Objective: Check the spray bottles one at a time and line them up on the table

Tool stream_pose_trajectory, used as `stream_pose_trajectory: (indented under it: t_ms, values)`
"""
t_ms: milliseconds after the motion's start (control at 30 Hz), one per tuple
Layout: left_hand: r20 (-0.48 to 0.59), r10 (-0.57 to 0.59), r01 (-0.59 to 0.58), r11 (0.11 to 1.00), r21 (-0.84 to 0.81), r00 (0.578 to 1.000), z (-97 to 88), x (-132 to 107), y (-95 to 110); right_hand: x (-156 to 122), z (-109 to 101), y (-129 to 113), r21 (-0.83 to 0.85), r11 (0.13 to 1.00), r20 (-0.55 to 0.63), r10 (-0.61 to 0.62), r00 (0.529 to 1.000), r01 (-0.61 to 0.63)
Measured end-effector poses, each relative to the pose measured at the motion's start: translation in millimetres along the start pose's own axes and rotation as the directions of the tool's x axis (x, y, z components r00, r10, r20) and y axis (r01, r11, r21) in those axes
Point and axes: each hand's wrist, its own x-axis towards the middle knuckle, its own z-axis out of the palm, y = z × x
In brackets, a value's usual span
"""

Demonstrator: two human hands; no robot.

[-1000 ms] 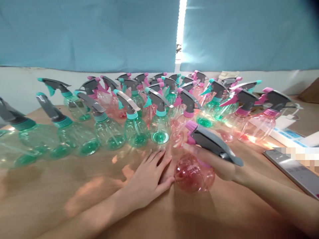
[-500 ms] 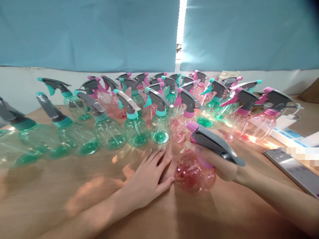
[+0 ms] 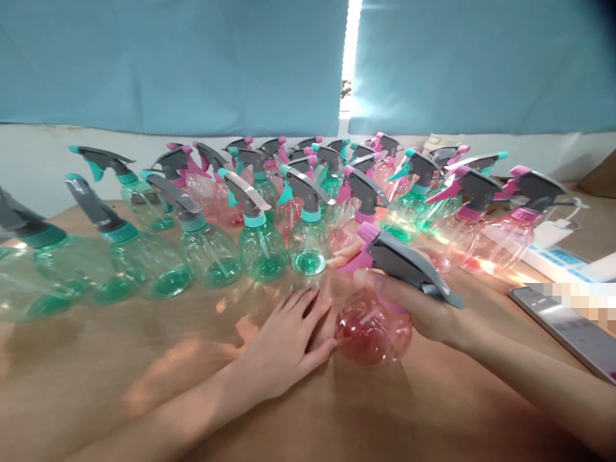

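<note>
My right hand point(image 3: 423, 311) is closed round the neck of a pink spray bottle point(image 3: 373, 330), whose grey head with pink nozzle points up and to the left. Some fingers reach out past its pink trigger. The bottle is tilted and looks just above the wooden table point(image 3: 192, 385); I cannot tell whether its base touches. Flat on the wood lies my left hand point(image 3: 289, 346), fingers spread, with its thumb close beside the pink bottle. A green spray bottle point(image 3: 308, 247) stands upright just beyond both hands.
Several green bottles point(image 3: 149, 269) line the left side, and rows of pink and green ones stand behind. At the right edge lie a phone point(image 3: 553, 321) and a white power strip point(image 3: 558, 256) with a plugged-in charger. Blue curtains point(image 3: 168, 64) hang at the back.
The pink spray bottle in my right hand has shifted slightly left and up. My right fingers now stretch out beyond the trigger. My left hand stays in place.
</note>
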Motion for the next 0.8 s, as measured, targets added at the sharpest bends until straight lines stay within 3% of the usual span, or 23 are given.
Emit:
stream_pose_trajectory:
  t_ms: [233, 800]
  values:
    - [0.011, -0.002, 0.001, 1.0, 0.007, 1.0, -1.8, -0.4, 1.0, -5.2, -4.0, 4.7, -0.005, 1.0, 0.06, 0.029, 0.998, -0.029]
    - [0.018, 0.007, -0.008, 0.999, 0.041, 1.0, -1.3, -1.3, 0.9, -3.3, -2.3, 5.8, 0.011, 0.999, 0.035, 0.03, 0.999, -0.031]
